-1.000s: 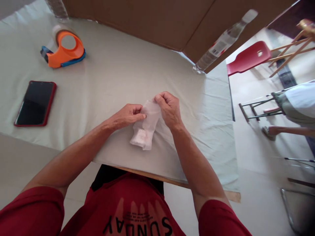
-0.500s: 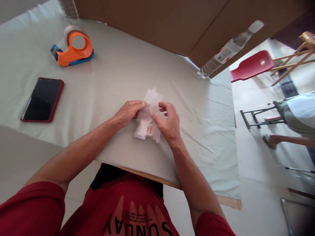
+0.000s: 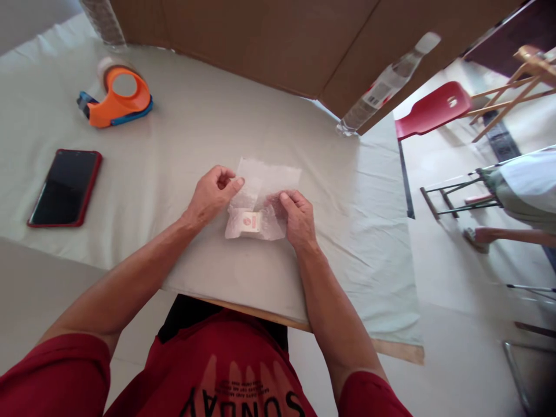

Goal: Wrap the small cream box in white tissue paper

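Observation:
A sheet of bubble wrap (image 3: 270, 176) lies spread on the cloth-covered table in front of me. On its near part rests a small white box (image 3: 251, 221) with reddish print. My left hand (image 3: 216, 191) is at the sheet's left side, thumb and fingers pinching its edge. The right side of the sheet is held by my right hand (image 3: 297, 214), the thumb on top and some fingers beneath the see-through film. Wrap stands up crumpled around the sides of the box.
An orange tape dispenser (image 3: 124, 98) and a phone in a red case (image 3: 65, 188) lie to the left. Behind stands a brown cardboard panel (image 3: 260, 43) with a plastic bottle (image 3: 382, 90) against it. Right of the table are a red chair (image 3: 434, 110) and a seated person (image 3: 521, 191).
The bubble wrap has been opened out wider, and the box now shows more. My right hand has taken hold of the sheet's right side. The view has shifted slightly.

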A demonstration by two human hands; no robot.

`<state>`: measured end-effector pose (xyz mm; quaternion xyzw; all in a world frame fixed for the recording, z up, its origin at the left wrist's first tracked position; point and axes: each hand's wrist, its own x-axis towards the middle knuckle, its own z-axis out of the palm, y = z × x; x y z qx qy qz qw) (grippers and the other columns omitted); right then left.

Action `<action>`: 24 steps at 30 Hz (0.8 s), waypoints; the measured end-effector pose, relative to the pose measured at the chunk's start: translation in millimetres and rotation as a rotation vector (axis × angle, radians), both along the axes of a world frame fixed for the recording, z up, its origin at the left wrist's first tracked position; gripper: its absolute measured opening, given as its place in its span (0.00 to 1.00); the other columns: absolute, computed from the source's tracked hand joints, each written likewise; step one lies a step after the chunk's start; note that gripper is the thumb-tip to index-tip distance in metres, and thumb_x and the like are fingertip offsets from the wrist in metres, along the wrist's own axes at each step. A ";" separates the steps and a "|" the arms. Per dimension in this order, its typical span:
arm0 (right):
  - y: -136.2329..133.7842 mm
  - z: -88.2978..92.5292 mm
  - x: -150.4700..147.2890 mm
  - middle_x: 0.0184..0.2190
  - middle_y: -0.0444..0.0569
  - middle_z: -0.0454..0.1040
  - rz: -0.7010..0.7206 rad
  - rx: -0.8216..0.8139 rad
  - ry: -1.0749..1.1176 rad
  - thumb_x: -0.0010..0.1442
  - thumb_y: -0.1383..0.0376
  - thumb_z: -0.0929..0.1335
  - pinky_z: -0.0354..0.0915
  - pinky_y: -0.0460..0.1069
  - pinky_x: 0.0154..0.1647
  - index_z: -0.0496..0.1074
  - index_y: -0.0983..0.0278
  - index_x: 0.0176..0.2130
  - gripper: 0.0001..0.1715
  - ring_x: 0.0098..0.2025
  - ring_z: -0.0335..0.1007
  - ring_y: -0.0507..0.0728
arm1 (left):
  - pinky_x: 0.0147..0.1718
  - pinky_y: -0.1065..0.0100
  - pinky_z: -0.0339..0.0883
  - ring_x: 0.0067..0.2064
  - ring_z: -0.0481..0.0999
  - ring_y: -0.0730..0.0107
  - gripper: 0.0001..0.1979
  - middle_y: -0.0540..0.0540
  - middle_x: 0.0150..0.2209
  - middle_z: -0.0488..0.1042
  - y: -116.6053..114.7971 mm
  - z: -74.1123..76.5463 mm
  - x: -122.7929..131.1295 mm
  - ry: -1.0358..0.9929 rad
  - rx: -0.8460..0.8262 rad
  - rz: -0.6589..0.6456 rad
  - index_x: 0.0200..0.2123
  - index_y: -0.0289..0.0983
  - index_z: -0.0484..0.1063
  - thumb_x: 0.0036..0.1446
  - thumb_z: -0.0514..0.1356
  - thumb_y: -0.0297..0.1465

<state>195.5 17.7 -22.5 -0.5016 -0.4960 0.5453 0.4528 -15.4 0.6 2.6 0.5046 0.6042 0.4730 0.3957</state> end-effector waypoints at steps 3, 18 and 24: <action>-1.0 2.0 -0.5 0.35 0.47 0.81 0.108 0.010 0.032 0.58 0.48 0.70 0.73 0.54 0.43 0.72 0.59 0.36 0.18 0.37 0.79 0.57 | 0.31 0.69 0.63 0.29 0.67 0.72 0.17 0.52 0.27 0.69 -6.9 8.5 1.3 0.212 0.047 -0.005 0.33 0.39 0.68 0.50 0.65 0.46; 14.5 -8.3 9.6 0.32 0.46 0.77 -0.079 0.048 0.040 0.56 0.48 0.70 0.72 0.49 0.32 0.70 0.60 0.34 0.18 0.33 0.75 0.54 | 0.23 0.69 0.60 0.24 0.66 0.72 0.04 0.51 0.22 0.68 9.0 -1.6 -15.0 -0.039 -0.074 0.105 0.26 0.39 0.66 0.45 0.58 0.33; 24.6 -6.6 26.5 0.37 0.45 0.75 -0.368 0.205 -0.064 0.54 0.57 0.71 0.70 0.48 0.35 0.72 0.61 0.40 0.15 0.37 0.72 0.53 | 0.27 0.69 0.64 0.30 0.70 0.70 0.11 0.49 0.29 0.71 17.3 -6.5 -23.2 0.000 -0.032 0.199 0.36 0.39 0.68 0.46 0.59 0.32</action>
